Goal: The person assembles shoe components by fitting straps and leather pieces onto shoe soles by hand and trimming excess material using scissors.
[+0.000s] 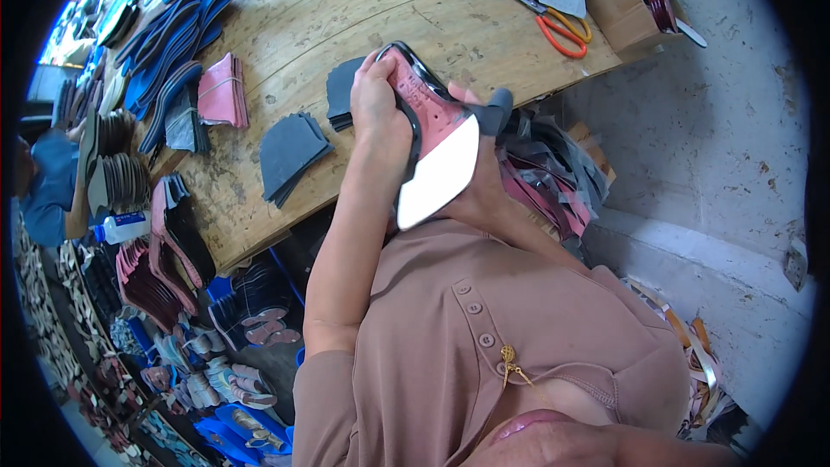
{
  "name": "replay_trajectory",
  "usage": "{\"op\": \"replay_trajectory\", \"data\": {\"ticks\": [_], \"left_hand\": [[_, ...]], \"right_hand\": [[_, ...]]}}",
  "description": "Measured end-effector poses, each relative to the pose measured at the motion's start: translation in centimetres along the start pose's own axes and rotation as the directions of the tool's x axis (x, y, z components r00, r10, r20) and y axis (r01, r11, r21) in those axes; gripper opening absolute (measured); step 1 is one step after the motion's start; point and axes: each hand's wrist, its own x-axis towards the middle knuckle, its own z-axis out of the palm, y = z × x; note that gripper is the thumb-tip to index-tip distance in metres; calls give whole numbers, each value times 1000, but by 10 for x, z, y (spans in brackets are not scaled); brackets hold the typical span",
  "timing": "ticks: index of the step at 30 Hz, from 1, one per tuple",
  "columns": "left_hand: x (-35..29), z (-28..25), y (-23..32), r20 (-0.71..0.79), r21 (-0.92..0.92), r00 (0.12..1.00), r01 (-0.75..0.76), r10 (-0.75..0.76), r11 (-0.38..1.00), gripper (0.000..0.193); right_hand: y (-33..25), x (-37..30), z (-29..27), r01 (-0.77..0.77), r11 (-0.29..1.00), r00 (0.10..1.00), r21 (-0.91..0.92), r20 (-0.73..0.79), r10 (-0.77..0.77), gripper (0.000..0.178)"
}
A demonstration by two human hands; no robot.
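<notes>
Held up over the table's near edge is a shoe sole (432, 117), pink in the upper part, with a glossy black rim and a bright white lower half. My left hand (379, 99) is closed round its left edge. From below and the right, my right hand (486, 169) grips it, mostly hidden behind the white half, with fingertips showing past the rim. A dark grey piece (496, 112) sits at the right hand's fingers; whether it is a finger cover or loose material, I cannot tell. Dark grey sheet pieces (294, 154) lie stacked left of my left forearm.
Scissors (562, 30) with orange and yellow handles lie at the table's right edge, near a cardboard box (629, 9). Tied pink pieces (223, 91) and blue insoles (186, 30) fill the left side. A bag of scraps (553, 173) stands below the right edge. Another person's blue sleeve (52, 182) shows far left.
</notes>
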Motion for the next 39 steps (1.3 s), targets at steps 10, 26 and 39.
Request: {"op": "replay_trajectory", "data": {"ticks": [10, 26, 39], "left_hand": [[-92, 13, 70, 703, 703, 702, -665, 112, -252, 73], [-133, 10, 197, 781, -480, 444, -21, 438, 877, 63], [-95, 20, 89, 482, 583, 875, -348, 32, 734, 49]], "right_hand": [[-7, 54, -36, -324, 769, 940, 551, 100, 325, 96], [27, 48, -72, -594, 804, 709, -35, 449, 544, 16], [118, 233, -174, 170, 586, 985, -792, 143, -92, 31]]}}
